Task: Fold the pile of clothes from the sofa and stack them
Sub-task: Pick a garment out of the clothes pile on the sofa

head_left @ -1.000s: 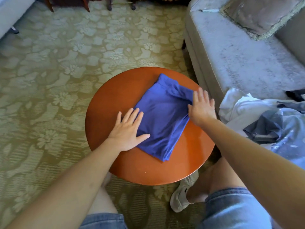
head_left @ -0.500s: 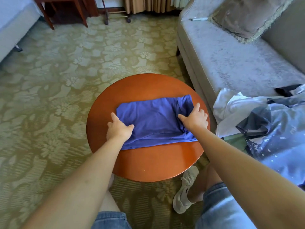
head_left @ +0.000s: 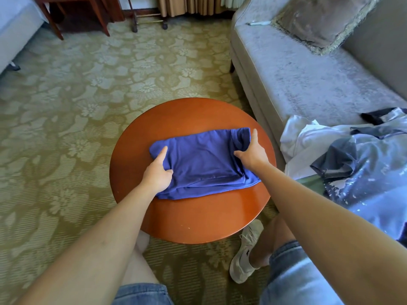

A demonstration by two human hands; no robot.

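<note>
A folded blue garment [head_left: 202, 164] lies crosswise on the round orange-brown table [head_left: 198, 230]. My left hand [head_left: 156, 173] is at its left end, with forefinger and thumb on top of the cloth and the other fingers curled out of sight at the edge. At the right end my right hand [head_left: 252, 153] has its thumb spread over the cloth and its forefinger straight along the edge, and the other fingers are tucked down at the side. A loose pile of clothes [head_left: 352, 164], white and grey-blue, lies on the near end of the grey sofa [head_left: 304, 75].
The sofa runs along the right, close to the table, with a cushion [head_left: 321, 18] at its far end. Patterned green carpet [head_left: 77, 111] surrounds the table. Wooden furniture legs [head_left: 55, 25] and a wheeled rack [head_left: 149, 25] stand at the back. My knees and a white shoe [head_left: 244, 252] are under the table's near edge.
The blue garment was turned from slanting to lying crosswise. Both hands went from lying flat on it to holding its two ends. Little has moved in the last half second.
</note>
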